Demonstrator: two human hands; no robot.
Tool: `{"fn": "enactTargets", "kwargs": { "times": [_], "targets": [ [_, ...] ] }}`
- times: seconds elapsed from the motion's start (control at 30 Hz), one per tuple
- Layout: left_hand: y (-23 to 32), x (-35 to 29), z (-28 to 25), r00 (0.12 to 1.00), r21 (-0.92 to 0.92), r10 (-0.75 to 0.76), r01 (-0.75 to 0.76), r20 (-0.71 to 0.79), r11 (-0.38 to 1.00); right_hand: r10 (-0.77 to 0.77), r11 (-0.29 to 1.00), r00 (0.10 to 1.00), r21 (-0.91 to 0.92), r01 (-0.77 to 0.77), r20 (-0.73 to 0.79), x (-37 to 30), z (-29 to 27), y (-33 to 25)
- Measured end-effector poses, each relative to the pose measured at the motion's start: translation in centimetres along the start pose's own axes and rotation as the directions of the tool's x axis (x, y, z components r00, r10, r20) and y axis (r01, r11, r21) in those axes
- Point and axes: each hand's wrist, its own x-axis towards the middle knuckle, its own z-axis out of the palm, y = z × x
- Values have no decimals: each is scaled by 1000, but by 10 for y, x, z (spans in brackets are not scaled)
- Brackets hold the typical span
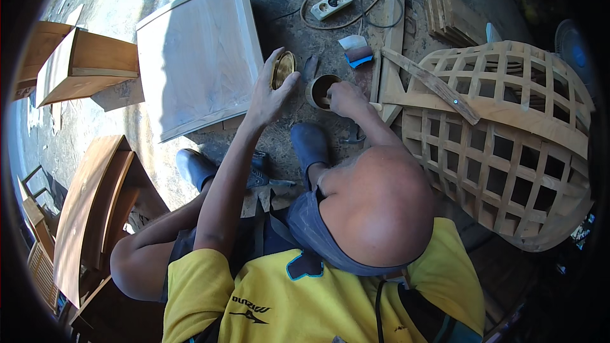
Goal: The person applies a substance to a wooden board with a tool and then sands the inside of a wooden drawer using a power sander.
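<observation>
Grasping a round gold-coloured lid [284,70] by its edge, the left hand [277,84] keeps its thumb at the lower rim and its fingers along the left side. The lid stands tilted on edge above the floor [286,28], its ridged face turned toward the right; the longer axis of its foreshortened outline runs nearly up and down the view. Just to the right, a round can [312,95] has its open mouth upward, leaning a little toward the right hand [346,98]. That hand bends over the rim with its fingertips at the dark opening; whether they pinch something inside cannot be told, and the can's contents are hard to make out. Beyond lie a blue-edged folded sheet [358,53] and a white power strip [332,5] with looping cable. A pale panel [203,57] lies left; a curved wooden lattice [502,127] fills the right, its far side lost in shadow. A hammer [351,134] is partly hidden behind the right forearm and knee.
</observation>
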Motion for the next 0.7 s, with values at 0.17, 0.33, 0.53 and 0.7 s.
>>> {"fn": "enactTargets", "kwargs": {
  "times": [0.17, 0.33, 0.53, 0.7],
  "targets": [
    [-1, 5, -2, 1000, -17, 5, -5, -14, 1000, 100, 827, 966, 520, -214, 240, -18, -13, 42],
    [5, 3, -3, 998, -95, -59, 61, 19, 994, 120, 586, 952, 754, -298, 283, -38, -6, 55],
    [4, 3, 0, 998, -87, -61, 63, 18, 994, 230, 730, 960, 624, -277, 158, -43, -5, 47],
    [5, 2, 10, 998, -83, -57, 60, 40, 995, 25, 997, 989, -62, -35, -145, -12, 9, 15]
  ]
}}
